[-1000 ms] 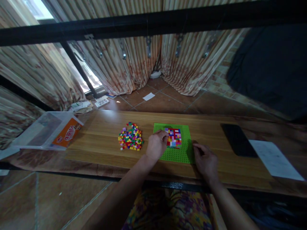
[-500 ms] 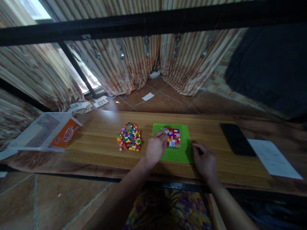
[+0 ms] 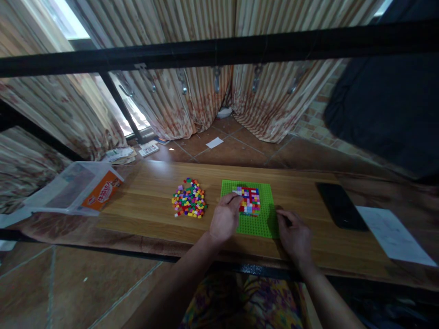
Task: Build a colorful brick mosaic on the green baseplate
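Green baseplate point(image 3: 257, 228) bears brick block point(image 3: 253, 204). Our left hand point(image 3: 224, 220) eases toward 6 o'clock, baring pale bricks point(image 3: 237, 189) at block's 10 o'clock; work seems centred there. Grip narrow, contents unclear; for right hand point(image 3: 297, 234), cannot tell.

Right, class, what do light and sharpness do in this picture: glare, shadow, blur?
In the head view, the window is blown out against a dim scene; the head view also shows glare on the table's far edge, a soft shadow on the green board beside the right hand, and the sheet at far right too blurred to read.
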